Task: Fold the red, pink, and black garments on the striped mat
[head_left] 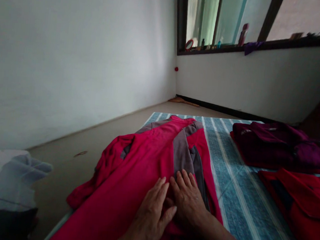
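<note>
A pink-red jacket with grey panels (145, 170) is spread lengthwise on a blue-and-white striped cloth, its collar pointing away from me. Fingers stretched out, my left hand (152, 212) is over the pink fabric near the middle, thumb apart from the fingers. My right hand (188, 198) lies flat on the grey panel just beside it, with its fingertips a little spread. The two hands are close together, and neither grasps anything visible. One sleeve bunches along the left edge; the other runs down the right side.
On the striped cloth (226, 155) at right are a folded purple garment (274, 147) and a folded red one (309, 198). Pale and dark fabric (14, 178) shows at lower left. White walls meet behind; a window ledge (226, 47) holds several small items and a bottle (243, 35).
</note>
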The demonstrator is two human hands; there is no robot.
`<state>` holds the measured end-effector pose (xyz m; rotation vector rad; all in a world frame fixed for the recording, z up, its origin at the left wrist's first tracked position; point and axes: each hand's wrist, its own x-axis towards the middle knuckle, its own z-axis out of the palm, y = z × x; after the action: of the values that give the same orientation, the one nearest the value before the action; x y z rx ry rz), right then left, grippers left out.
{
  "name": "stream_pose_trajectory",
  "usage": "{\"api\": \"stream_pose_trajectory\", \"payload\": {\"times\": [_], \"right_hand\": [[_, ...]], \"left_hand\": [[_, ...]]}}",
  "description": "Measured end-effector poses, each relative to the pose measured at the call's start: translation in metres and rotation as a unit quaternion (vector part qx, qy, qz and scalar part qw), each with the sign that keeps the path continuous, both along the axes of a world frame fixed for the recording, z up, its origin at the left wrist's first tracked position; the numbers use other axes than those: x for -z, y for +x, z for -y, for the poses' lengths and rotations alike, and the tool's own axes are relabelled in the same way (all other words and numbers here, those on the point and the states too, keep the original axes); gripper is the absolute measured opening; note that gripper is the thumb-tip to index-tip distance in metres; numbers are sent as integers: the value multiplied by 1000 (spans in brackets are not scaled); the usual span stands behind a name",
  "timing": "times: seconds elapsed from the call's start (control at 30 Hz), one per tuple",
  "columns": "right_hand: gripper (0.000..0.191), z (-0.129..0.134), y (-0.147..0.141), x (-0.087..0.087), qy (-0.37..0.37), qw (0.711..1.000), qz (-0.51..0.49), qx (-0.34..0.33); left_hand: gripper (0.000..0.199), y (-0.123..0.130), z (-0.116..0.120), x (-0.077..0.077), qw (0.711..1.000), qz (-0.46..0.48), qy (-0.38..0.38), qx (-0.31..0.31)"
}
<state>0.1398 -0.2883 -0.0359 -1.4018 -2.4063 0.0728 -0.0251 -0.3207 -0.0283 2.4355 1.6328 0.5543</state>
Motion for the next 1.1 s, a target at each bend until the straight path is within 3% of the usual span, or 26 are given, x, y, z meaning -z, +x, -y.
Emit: {"api": "stream_pose_trajectory", "payload": {"times": [0.17, 0.33, 0.63, 0.77, 0.97, 1.1], "right_hand": [[47, -3, 8, -11, -9, 999, -40, 0], [44, -11, 22, -28, 39, 997, -68, 12], [65, -25, 24, 1, -71, 997, 1, 35], [64, -23, 24, -1, -63, 997, -11, 40], [60, -18, 23, -10, 9, 999, -36, 29], [60, -17, 19, -8, -16, 1000, -18, -8]], "left_hand": [[68, -2, 29, 12, 993, -42, 103, 36], [72, 0, 32, 17, 986, -78, 144, 23], [48, -1, 26, 21, 973, -122, 192, 38], [48, -2, 25, 20, 966, -133, 219, 37], [53, -5, 24, 19, 961, -128, 242, 47], [54, -6, 22, 21, 961, -110, 247, 54]]}}
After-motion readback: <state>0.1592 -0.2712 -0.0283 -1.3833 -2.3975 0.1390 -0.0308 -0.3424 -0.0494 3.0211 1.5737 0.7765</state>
